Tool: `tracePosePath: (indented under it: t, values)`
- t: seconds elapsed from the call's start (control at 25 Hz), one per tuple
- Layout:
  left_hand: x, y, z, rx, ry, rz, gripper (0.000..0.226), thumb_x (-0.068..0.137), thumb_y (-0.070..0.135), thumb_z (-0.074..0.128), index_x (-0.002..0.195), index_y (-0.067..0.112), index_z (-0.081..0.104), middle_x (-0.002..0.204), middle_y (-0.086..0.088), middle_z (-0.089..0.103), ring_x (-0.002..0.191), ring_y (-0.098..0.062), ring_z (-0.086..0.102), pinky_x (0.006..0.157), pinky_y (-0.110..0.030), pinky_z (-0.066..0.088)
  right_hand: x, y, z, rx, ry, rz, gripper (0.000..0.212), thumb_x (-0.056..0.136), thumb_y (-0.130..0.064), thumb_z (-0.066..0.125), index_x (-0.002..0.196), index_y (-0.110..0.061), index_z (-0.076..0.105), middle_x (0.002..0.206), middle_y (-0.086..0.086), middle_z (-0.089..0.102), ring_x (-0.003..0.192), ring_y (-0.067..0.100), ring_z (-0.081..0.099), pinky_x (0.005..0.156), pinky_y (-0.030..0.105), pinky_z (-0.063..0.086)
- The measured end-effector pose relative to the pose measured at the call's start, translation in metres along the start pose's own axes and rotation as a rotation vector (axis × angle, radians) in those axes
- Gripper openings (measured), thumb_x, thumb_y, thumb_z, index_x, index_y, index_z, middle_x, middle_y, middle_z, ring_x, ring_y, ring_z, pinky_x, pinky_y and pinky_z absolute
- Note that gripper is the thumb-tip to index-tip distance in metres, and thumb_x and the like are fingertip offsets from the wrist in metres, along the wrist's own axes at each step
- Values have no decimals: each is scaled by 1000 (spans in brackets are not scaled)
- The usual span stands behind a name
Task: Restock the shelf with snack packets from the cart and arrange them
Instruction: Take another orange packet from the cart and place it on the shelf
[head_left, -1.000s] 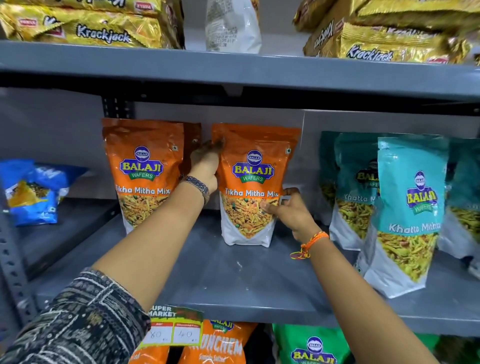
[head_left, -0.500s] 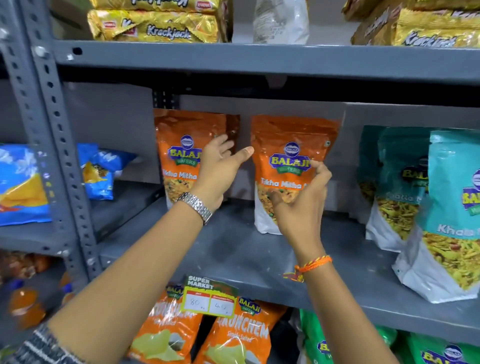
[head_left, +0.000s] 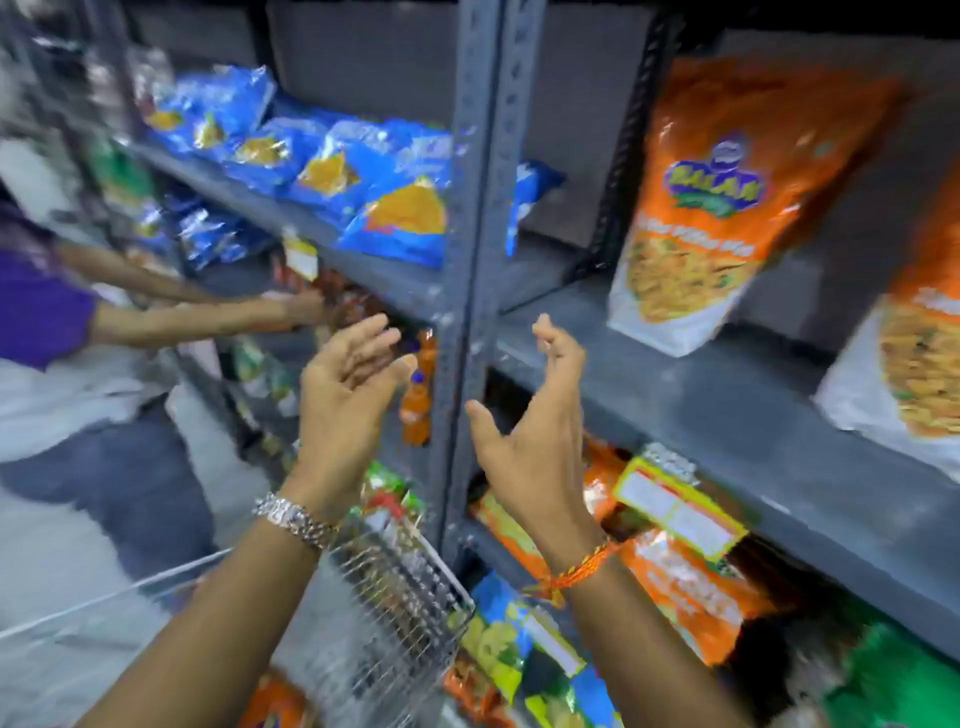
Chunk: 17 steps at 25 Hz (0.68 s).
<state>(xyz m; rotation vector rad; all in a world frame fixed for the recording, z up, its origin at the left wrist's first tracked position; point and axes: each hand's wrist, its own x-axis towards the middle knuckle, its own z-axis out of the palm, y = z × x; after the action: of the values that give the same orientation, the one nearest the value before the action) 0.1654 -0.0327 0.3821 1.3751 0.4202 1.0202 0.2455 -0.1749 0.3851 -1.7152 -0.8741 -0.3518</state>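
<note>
My left hand and my right hand hang empty in front of the grey upright post, fingers spread, palms facing each other. An orange Balaji snack packet stands upright on the grey shelf to the right, apart from both hands. A second orange packet stands at the right edge, partly cut off. The wire cart sits below my left wrist, with blurred packets inside it.
Blue snack packets lie on the left shelf bay. Another person's arms reach into the lower left shelves. Orange and green packets fill the shelf below, behind a yellow price tag. Small orange bottles stand by the post.
Both hands have let go of the orange packets and pulled back from the shelf. My view has swung left and down, bringing the cart and another person into sight.
</note>
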Motion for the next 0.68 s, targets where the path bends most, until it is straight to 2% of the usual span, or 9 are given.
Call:
tracePosePath:
  t: [0.12, 0.24, 0.32, 0.4, 0.48, 0.52, 0.6, 0.64, 0.68]
  values:
    - [-8, -56, -84, 74, 193, -166, 44, 87, -6, 68, 131, -1, 59, 110, -8, 69, 95, -9, 66, 79, -11, 54, -32, 15, 62, 35, -205, 65, 82, 71, -9, 79, 140, -11, 35, 146, 5, 43, 138, 17, 42, 116, 25, 32]
    - [-37, -120, -164, 137, 423, -412, 37, 86, 1, 69, 123, -5, 63, 88, -2, 65, 75, -7, 58, 60, -8, 48, -76, 46, 126, -1, -480, 141, 76, 71, -9, 77, 136, -14, 38, 137, 3, 51, 127, 14, 48, 107, 18, 36]
    - [-70, -156, -203, 230, 511, -561, 27, 80, 14, 69, 103, -1, 69, 77, -4, 56, 62, -9, 48, 45, -13, 39, -108, 74, 161, -31, -700, 182, 74, 71, -10, 75, 135, -15, 39, 134, 5, 54, 124, 18, 51, 103, 25, 42]
    - [-106, -188, -232, 228, 601, -717, 6, 83, 9, 68, 87, 6, 71, 72, -6, 52, 54, -10, 47, 41, -18, 36, -143, 107, 198, -87, -956, 213, 75, 72, -12, 77, 137, -17, 39, 135, 9, 54, 124, 24, 53, 99, 35, 47]
    - [-143, -228, -261, 307, 620, -848, 10, 82, 12, 74, 72, 14, 74, 67, -5, 60, 54, -14, 57, 48, -21, 45, -176, 142, 231, -134, -1214, 229, 84, 71, -13, 82, 140, -21, 35, 142, 10, 49, 128, 29, 51, 98, 41, 50]
    - [-161, -248, -275, 364, 600, -913, 13, 75, 25, 82, 79, 14, 76, 74, -6, 69, 64, -16, 69, 57, -25, 55, -193, 159, 247, -147, -1322, 264, 90, 69, -13, 85, 142, -21, 33, 146, 11, 45, 131, 31, 50, 98, 44, 51]
    - [-191, -285, -299, 530, 572, -1062, 68, 50, 48, 91, 106, 16, 71, 101, -5, 75, 94, -25, 74, 83, -40, 61, -226, 196, 277, -169, -1489, 355, 97, 67, -11, 88, 145, -20, 31, 151, 10, 40, 134, 32, 46, 99, 49, 50]
    - [-199, -290, -301, 612, 558, -1094, 78, 50, 46, 92, 116, 14, 66, 108, -5, 71, 104, -28, 70, 91, -43, 57, -238, 211, 288, -157, -1541, 403, 99, 66, -8, 89, 145, -19, 31, 152, 11, 39, 135, 33, 45, 100, 50, 50]
    - [-203, -292, -302, 706, 522, -1114, 78, 56, 38, 92, 123, 10, 62, 117, -10, 70, 111, -31, 67, 95, -41, 54, -249, 224, 298, -138, -1575, 441, 100, 65, -5, 89, 145, -18, 32, 152, 11, 39, 137, 32, 44, 102, 50, 49]
